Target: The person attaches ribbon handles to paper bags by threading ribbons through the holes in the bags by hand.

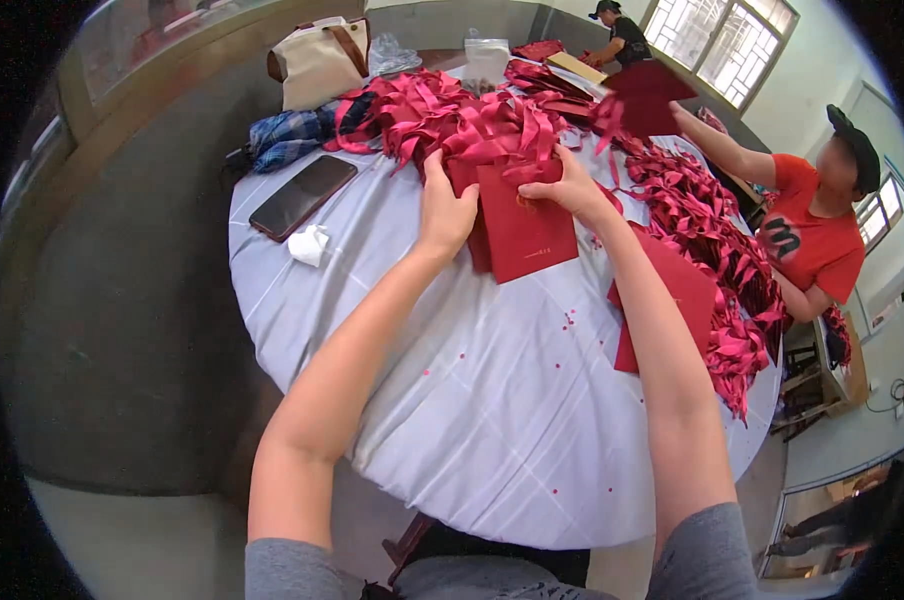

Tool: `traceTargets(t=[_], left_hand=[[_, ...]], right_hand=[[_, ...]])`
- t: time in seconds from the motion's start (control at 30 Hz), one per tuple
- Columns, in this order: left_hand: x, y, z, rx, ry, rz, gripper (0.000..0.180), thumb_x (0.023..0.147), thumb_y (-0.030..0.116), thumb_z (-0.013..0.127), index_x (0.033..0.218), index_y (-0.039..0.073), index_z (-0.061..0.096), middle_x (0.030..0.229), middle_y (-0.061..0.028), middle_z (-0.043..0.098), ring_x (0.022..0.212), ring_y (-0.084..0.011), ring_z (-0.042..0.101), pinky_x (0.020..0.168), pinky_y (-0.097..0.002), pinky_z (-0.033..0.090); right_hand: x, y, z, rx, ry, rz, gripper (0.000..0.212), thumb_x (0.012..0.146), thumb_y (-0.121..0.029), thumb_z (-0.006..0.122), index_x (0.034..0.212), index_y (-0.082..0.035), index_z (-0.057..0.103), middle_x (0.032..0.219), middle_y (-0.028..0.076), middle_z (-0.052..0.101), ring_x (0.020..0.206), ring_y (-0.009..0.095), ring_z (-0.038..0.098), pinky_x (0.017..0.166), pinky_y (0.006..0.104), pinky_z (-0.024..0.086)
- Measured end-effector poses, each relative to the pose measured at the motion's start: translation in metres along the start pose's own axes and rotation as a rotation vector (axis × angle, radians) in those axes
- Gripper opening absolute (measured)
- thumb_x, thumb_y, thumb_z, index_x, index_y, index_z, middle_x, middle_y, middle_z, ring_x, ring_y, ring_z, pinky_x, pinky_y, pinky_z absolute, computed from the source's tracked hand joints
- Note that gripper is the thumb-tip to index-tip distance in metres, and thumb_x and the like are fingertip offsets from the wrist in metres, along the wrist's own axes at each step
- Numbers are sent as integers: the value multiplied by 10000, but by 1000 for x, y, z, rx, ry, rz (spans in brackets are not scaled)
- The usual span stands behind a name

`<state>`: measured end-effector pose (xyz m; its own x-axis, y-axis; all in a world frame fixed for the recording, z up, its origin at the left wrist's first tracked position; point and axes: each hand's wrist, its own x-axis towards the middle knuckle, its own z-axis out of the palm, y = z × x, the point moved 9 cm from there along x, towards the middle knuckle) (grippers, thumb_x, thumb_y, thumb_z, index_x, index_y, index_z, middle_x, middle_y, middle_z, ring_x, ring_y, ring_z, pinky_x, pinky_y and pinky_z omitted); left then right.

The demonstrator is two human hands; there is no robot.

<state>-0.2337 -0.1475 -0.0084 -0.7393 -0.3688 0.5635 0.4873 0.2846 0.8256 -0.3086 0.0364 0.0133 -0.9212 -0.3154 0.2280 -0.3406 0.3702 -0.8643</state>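
R hand (572, 190) fingers clamped on red card (530, 232) above bench (452, 430); L hand (446, 212) by its L edge, can't tell if fingers clamped. Ribbon heap (472, 112) blocks far side; phone (304, 198) + tissue (309, 245) to L.

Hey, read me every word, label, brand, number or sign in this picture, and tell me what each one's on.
Flat red piece in the right hand: small pale print near the lower edge, too small to read.
Red piece by the right forearm: a tiny pale mark, too small to read.
Co-worker's red shirt: one bold, curved black mark, which I won't copy.
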Motion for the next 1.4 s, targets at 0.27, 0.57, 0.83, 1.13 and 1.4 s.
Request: traceTargets(t=[0.27, 0.57, 0.83, 1.13, 1.4], left_hand=[[8, 1, -34, 95, 32, -45, 503, 793, 237, 638, 1150, -48, 429, 752, -175, 620, 709, -321, 606, 666, -401, 464], [2, 46, -41, 312, 175, 414, 470, 806, 209, 624, 1187, -13, 463, 1061, -170, 513, 983, -273, 475, 881, -367, 369], [-84, 136, 36, 763, -279, 903, 443, 828, 168, 562, 1262, 125, 484, 1282, -96, 466, 1213, -270, 392, 1041, -441, 219], [-106, 133, 71, 755, -488, 850, 341, 813, 78, 560, 1152, 52, 538, 1266, -128, 469, 1246, -297, 367, 1057, -462, 213], [-150, 173, 164, 385, -793, 752, 421, 844, 28, 509, 1260, 37, 447, 1279, -151, 450, 1205, -326, 389, 1021, -402, 298]], right_hand=[[-11, -7, -2, -103, -1, -86, 809, 637, -228, 799, 1279, -4, 361, 1129, 113, 561, 1006, 182, 548, 896, 314, 421], [-51, -20, -30, -416, 199, -151, 859, 644, -468, 750, 1208, 60, 374, 1188, 246, 481, 1124, 324, 475, 959, 373, 367], [-151, -53, -73, -376, 454, -395, 602, 704, -139, 657, 1204, 53, 382, 1062, 254, 497, 1041, 387, 477, 917, 417, 388], [-320, 7, -256, -681, 1118, -120, 165, 724, -42, 544, 868, -8, 618, 884, 188, 586, 884, 337, 546, 801, 421, 435], [-358, 49, -283, -914, 1223, 173, 317, 749, -276, 658, 895, -10, 566, 909, 169, 554, 871, 334, 532, 753, 436, 431]])
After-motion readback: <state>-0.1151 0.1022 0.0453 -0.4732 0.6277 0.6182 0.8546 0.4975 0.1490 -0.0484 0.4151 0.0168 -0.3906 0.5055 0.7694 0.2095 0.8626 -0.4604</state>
